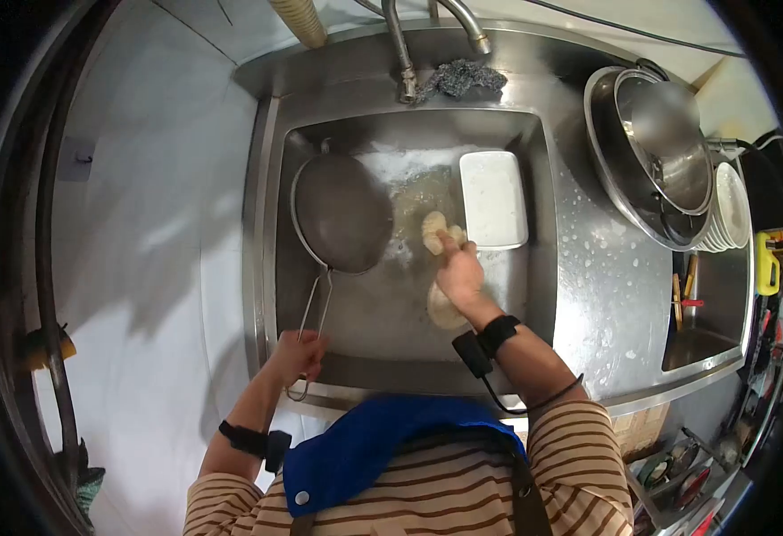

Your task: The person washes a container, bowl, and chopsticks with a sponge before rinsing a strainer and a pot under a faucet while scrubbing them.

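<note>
A round mesh strainer [342, 213] lies in the left part of the steel sink [391, 372]. My left hand [297, 359] is closed around its wire handle near the sink's front edge. In the sink's middle, my right hand [460, 272] grips a pale, beige loofah-like scrubber [434, 232], part of which is hidden by the fingers. More beige material [445, 308] shows below that hand; whether it is the same piece I cannot tell. A white rectangular tray [494, 200] sits at the sink's right, just beyond my right hand. Foamy water covers part of the sink bottom.
Two faucet spouts [400, 54] and a dark steel scourer [463, 79] are at the back rim. Nested metal bowls [619, 170] and stacked white bowls [731, 210] stand on the right counter. A second basin [708, 308] lies at far right.
</note>
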Motion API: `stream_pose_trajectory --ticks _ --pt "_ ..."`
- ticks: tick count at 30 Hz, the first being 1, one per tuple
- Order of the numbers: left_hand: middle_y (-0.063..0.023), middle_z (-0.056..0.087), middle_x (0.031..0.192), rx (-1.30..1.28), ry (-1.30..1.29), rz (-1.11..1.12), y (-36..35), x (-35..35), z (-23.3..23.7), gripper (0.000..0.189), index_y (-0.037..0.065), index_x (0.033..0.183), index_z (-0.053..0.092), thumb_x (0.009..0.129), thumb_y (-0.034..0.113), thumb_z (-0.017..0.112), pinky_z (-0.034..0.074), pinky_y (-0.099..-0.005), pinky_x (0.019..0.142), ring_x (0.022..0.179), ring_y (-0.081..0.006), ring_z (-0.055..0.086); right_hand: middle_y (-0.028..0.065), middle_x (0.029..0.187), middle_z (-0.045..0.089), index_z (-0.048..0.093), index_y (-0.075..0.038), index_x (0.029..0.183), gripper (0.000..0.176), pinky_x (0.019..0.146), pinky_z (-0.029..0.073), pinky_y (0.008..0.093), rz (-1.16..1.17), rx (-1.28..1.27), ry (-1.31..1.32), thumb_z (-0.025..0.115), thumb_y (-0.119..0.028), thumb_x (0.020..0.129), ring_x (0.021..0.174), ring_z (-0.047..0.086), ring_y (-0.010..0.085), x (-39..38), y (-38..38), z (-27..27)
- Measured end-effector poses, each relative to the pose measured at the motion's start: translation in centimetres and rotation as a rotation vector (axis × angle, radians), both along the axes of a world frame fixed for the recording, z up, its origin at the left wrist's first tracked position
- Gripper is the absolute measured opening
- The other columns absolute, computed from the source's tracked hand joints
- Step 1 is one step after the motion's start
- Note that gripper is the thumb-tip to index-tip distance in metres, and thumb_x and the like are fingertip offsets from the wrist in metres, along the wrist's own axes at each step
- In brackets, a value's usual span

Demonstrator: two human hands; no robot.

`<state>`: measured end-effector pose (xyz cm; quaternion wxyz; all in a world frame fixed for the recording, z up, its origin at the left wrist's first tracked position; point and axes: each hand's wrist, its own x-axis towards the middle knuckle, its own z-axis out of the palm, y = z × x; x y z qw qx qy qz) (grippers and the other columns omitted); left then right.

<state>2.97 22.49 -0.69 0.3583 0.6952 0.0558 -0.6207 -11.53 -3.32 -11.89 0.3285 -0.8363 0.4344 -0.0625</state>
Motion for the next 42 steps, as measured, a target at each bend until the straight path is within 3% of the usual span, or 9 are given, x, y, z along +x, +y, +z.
stream_pose_trajectory --ticks 2,4,11,16,23,28,34,37,42 --pt "-0.0053 0.051 0.065 0.146 -0.188 -0.149 2.9 0.3 -2.2 0.020 -0.001 0.095 0.054 0.085 0.015 0.052 0.039 -0.0331 0.041 0.049 -0.0147 0.050 0.0195 0.101 0.047 0.048 -0.021 0.120 0.050 0.074 0.046 0.0427 -0.066 0.012 -0.056 0.056 -0.008 0.073 0.085 0.054 0.0367 -0.8 -0.8 -0.3" --pt "-0.0129 0.057 0.079 -0.126 -1.399 -1.242 6.8 1.3 -5.4 0.028 -0.001 0.104 0.049 0.079 0.011 0.054 0.046 -0.0387 0.048 0.060 -0.0240 0.060 0.0192 0.100 0.047 0.049 -0.022 0.119 0.049 0.073 0.046 0.0423 -0.135 0.030 -0.110 0.055 -0.007 0.073 0.084 0.054 0.0362 -1.5 -1.3 1.2" --pt "-0.0201 0.057 0.092 0.424 -1.103 -1.246 -0.2 0.0 -7.6 0.047 -0.004 0.120 0.034 0.077 0.010 0.051 0.052 -0.0408 0.068 0.081 -0.0340 0.062 0.0165 0.099 0.049 0.050 -0.021 0.118 0.049 0.073 0.046 0.0404 -0.208 -0.102 -0.233 0.054 -0.001 0.073 0.085 0.055 0.0337 -3.9 -3.8 5.3" --pt "-0.0235 0.059 0.094 0.511 -1.129 -1.028 -5.0 0.4 -11.3 0.042 -0.005 0.116 0.038 0.080 0.014 0.047 0.051 -0.0437 0.070 0.085 -0.0344 0.061 0.0167 0.099 0.050 0.051 -0.020 0.118 0.048 0.074 0.046 0.0401 -0.208 -0.046 -0.255 0.054 -0.002 0.074 0.084 0.056 0.0329 -4.4 -3.3 5.5" --pt "-0.0175 0.061 0.075 0.026 -1.006 -0.965 -0.7 2.6 -0.8 0.025 -0.002 0.099 0.049 0.080 0.015 0.052 0.048 -0.0404 0.053 0.065 -0.0246 0.062 0.0188 0.095 0.051 0.053 -0.018 0.116 0.045 0.073 0.047 0.0370 -0.210 -0.068 -0.395 0.054 0.000 0.075 0.082 0.056 0.0323 -6.7 -2.6 8.6" --pt "0.0030 0.038 0.055 -0.191 0.098 -0.114 2.2 -0.3 5.8 0.019 0.005 0.094 0.050 0.087 0.022 0.052 0.027 -0.0220 0.033 0.039 -0.0047 0.030 0.0196 0.102 0.052 0.052 -0.015 0.118 0.046 0.080 0.045 0.0363 -0.246 -0.003 -0.522 0.053 0.003 0.076 0.090 0.056 0.0327 -9.5 -3.0 8.7" --pt "0.0039 0.034 0.054 -0.607 0.519 0.323 5.9 -3.1 4.6 0.020 0.001 0.089 0.049 0.089 0.020 0.045 0.019 -0.0210 0.034 0.038 -0.0048 0.024 0.0190 0.102 0.052 0.052 -0.014 0.118 0.043 0.081 0.045 0.0355 -0.226 0.002 -0.484 0.054 -0.001 0.077 0.093 0.056 0.0319 -9.8 -1.5 11.4" --pt "0.0038 0.032 0.054 -0.604 0.555 0.704 8.1 -5.2 -1.5 0.020 0.001 0.087 0.050 0.088 0.021 0.046 0.019 -0.0206 0.035 0.039 -0.0054 0.024 0.0192 0.101 0.052 0.053 -0.016 0.117 0.041 0.081 0.044 0.0363 -0.177 -0.075 -0.413 0.055 -0.005 0.078 0.092 0.055 0.0334 -10.5 -1.2 13.4" --pt "0.0059 0.029 0.051 -0.407 0.243 0.542 4.2 -9.6 1.5 0.021 0.001 0.077 0.051 0.086 0.020 0.049 0.018 -0.0203 0.034 0.038 -0.0051 0.024 0.0207 0.099 0.052 0.051 -0.019 0.118 0.044 0.079 0.045 0.0385 -0.028 -0.147 -0.508 0.056 -0.007 0.075 0.088 0.055 0.0344 -14.3 -4.2 12.5"
